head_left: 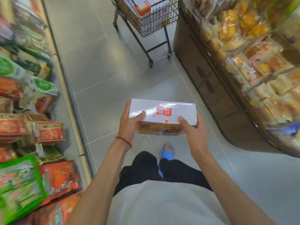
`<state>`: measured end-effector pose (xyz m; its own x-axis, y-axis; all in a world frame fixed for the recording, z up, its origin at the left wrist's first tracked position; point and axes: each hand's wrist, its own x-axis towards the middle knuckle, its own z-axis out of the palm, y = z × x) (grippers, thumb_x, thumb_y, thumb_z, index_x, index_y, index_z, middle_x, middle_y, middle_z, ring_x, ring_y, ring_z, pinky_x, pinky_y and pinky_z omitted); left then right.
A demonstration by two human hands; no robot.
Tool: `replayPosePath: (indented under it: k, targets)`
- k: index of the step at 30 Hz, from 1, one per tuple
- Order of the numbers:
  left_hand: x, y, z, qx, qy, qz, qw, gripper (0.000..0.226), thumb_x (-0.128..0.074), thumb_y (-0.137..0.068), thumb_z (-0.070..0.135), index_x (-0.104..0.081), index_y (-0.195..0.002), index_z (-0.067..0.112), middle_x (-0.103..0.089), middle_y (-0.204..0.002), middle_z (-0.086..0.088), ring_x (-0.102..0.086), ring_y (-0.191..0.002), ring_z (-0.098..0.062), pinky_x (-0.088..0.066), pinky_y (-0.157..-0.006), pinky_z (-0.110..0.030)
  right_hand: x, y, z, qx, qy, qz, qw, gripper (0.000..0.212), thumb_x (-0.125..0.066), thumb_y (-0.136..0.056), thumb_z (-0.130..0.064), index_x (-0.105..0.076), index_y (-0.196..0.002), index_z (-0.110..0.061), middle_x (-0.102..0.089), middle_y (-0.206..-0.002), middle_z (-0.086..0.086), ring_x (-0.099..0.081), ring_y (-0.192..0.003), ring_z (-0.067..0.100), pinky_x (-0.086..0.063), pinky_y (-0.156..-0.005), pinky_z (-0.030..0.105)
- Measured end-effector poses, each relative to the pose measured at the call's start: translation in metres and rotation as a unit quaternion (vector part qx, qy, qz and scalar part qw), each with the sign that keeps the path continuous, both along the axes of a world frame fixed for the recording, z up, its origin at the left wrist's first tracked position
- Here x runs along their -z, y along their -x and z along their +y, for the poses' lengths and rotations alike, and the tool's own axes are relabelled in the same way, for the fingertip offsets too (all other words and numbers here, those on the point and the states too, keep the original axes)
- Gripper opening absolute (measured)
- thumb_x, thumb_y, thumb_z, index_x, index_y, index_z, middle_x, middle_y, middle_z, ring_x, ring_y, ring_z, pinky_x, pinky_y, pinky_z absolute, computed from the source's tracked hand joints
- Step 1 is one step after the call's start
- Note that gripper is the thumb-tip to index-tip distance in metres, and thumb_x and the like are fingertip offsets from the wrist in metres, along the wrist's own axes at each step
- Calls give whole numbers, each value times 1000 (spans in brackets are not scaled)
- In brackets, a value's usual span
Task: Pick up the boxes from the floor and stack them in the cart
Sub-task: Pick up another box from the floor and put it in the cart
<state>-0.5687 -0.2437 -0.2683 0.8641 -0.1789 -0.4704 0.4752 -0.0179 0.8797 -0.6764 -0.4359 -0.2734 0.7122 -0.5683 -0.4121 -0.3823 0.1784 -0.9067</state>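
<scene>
I hold a white box [170,109] with a red logo on top and an orange printed side, level at waist height above the grey floor. My left hand [129,125] grips its left end, thumb on top. My right hand [192,132] grips its right near corner, thumb on top. Ahead at the top of the view stands a black wire cart [151,28] on wheels. Inside the cart lie white boxes with orange corners [146,7], partly cut off by the frame edge.
A shelf of snack bags [27,111] lines the left side of the aisle. On the right is a brown display stand [215,88] with clear bins of packed pastries. Grey tiled floor [97,75] runs between them toward the cart. My foot in a blue slipper [168,152] is below the box.
</scene>
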Motion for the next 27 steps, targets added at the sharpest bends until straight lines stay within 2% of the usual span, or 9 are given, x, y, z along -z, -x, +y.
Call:
replayPosePath:
  k: [4, 6, 10, 12, 15, 19, 24, 27]
  targets:
    - [-8, -60, -3, -40, 1, -13, 999, 55, -73, -85, 19, -56, -136, 31, -69, -124, 5, -67, -114, -19, -55, -97, -36, -5, -78, -8, -43, 7, -8, 999, 55, -72, -95, -35, -50, -145, -31, -66, -129, -13, -66, -113, 3, -58, -83, 18]
    - [-6, -96, -2, -56, 5, -11, 998, 50, -72, -88, 12, -58, -131, 34, -71, -118, 9, -67, -110, -16, -56, -95, -35, -4, -118, -9, -55, 5, -9, 998, 53, -72, -95, -34, -51, -145, -30, -67, -130, -11, -66, -113, 4, -58, -84, 19]
    - [3, -180, 6, -64, -2, -7, 998, 65, -75, -83, 17, -51, -142, 28, -67, -130, 1, -64, -119, -22, -52, -103, -45, 3, -205, -4, -52, 4, -5, 999, 46, -73, -95, -30, -58, -138, -28, -71, -124, -8, -70, -110, 9, -59, -91, 29]
    - [7, -228, 9, -61, 0, -7, 998, 66, -75, -80, 19, -52, -141, 31, -66, -131, 0, -64, -120, -24, -51, -104, -48, 6, -251, 1, -44, 8, 0, 999, 45, -72, -96, -30, -57, -138, -28, -71, -124, -9, -70, -109, 7, -60, -87, 26]
    - [7, -298, 13, -54, -7, -14, 998, 63, -76, -77, 22, -55, -134, 39, -67, -129, 5, -64, -119, -20, -52, -104, -44, 5, -317, 8, -44, 22, 0, 999, 47, -70, -96, -36, -54, -141, -31, -68, -126, -13, -68, -112, 5, -58, -82, 18]
    - [-2, -388, 15, -13, -34, -28, 999, 78, -79, -77, 28, -46, -147, 27, -64, -134, 1, -62, -122, -20, -52, -104, -43, -3, -398, 13, -19, 24, -2, 1000, 38, -68, -99, -31, -56, -135, -31, -69, -117, -21, -67, -107, -3, -55, -76, 11]
    - [-11, -494, -5, 19, -57, -45, 997, 79, -82, -75, 31, -47, -146, 25, -62, -136, 0, -61, -123, -20, -52, -104, -45, -7, -489, -1, 22, 14, -4, 1000, 44, -68, -99, -30, -56, -141, -28, -68, -122, -16, -66, -106, -4, -53, -78, 9]
    - [-10, -555, -29, 32, -62, -52, 996, 77, -83, -75, 27, -51, -144, 24, -64, -134, 0, -61, -123, -19, -52, -104, -41, -5, -541, -20, 58, 4, -4, 998, 46, -67, -99, -28, -55, -143, -28, -68, -122, -17, -66, -105, -6, -53, -78, 10]
